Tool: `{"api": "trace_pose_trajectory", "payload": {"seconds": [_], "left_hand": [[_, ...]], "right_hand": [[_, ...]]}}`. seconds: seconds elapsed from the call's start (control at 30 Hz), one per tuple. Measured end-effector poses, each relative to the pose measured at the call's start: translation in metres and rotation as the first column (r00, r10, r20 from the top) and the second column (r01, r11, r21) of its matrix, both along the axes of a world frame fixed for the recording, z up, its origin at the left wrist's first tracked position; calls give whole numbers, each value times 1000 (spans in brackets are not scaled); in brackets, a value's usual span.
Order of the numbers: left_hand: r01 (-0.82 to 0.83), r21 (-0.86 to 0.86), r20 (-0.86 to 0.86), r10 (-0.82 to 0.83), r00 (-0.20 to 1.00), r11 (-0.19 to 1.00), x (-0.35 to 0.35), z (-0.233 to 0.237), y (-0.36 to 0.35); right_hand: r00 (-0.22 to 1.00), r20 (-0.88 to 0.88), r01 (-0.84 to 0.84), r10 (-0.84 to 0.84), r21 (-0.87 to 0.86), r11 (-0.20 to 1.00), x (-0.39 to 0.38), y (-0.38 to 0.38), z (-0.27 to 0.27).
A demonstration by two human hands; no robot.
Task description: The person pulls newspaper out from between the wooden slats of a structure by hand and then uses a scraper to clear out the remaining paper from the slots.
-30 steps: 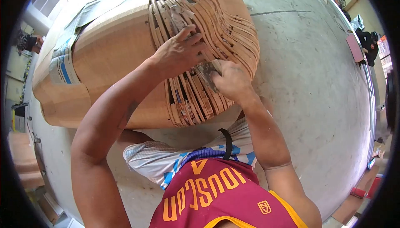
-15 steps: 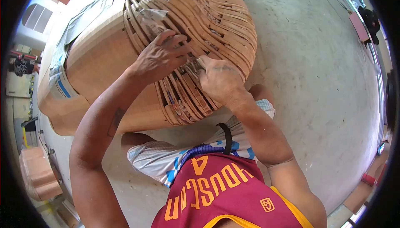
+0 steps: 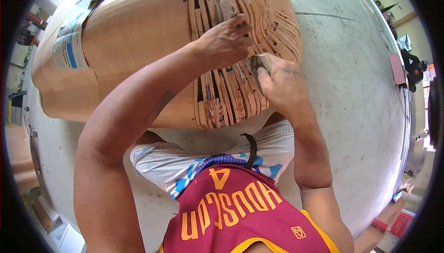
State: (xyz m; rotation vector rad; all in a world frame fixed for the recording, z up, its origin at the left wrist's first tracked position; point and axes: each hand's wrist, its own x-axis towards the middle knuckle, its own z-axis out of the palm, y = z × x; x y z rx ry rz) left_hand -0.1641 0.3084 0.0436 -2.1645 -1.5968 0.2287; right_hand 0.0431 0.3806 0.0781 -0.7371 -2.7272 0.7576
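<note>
A large rounded form covered in brown cardboard-like sheets lies on the floor before me. Its end shows many thin curved layers with dark gaps between them. My left hand is over these layers, fingers curled around a crumpled greyish plastic bag that sticks up past the knuckles. In my right hand is a flat scraper with dark smears on its face, thumb pressed along it. The scraper is close over the layers, just right of my left fingers.
Grey floor stretches to the right of the form. Printed paper is stuck to its left side. My crossed legs in white shorts are right against its near side. A brown rounded piece stands at far left.
My view has shifted, so the form sits further up and both hands further right. My right hand has drawn away from the left, and the scraper's face now shows.
</note>
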Motion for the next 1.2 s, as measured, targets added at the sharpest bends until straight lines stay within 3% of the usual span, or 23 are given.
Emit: {"api": "trace_pose_trajectory", "payload": {"seconds": [0.1,0.2,0.3,0.47,0.6,0.7,0.8,0.9,1.0,1.1,1.2], "left_hand": [[-7,-45,-44,5,999,999,1,6,2],[-23,-44,-78,20,997,999,-2,5,3],[-21,-8,-52,20,998,1000,1,-2,2],[-38,2,-29,38,999,999,2,-3,-1],[14,91,-152,0,988,996,-4,10,-2],[73,172,-192,-39,981,982,-19,34,-8],[82,113,-130,-67,989,990,-26,46,-6],[24,54,-18,-23,1000,998,-24,42,0],[54,77,12,-55,998,996,-29,34,3],[109,102,50,-115,992,989,-36,31,7],[122,164,58,-133,989,979,-40,27,5]], "right_hand": [[998,69,-4,-7,156,988,-13,-1,-44],[986,163,16,-33,105,994,-20,0,-44],[1000,17,0,-1,54,999,-15,-4,-28],[968,238,38,-72,143,989,-20,-3,-48],[937,345,-9,-46,155,988,-24,-5,-47],[976,195,73,-92,103,992,-24,-11,-49],[990,118,57,-75,147,987,-21,-14,-51],[976,204,48,-72,119,992,-16,-12,-38],[999,-22,41,-39,82,996,-4,-23,-14],[992,65,96,-108,167,981,-22,-23,-35],[999,31,30,-41,307,951,-37,-14,-52]]}}
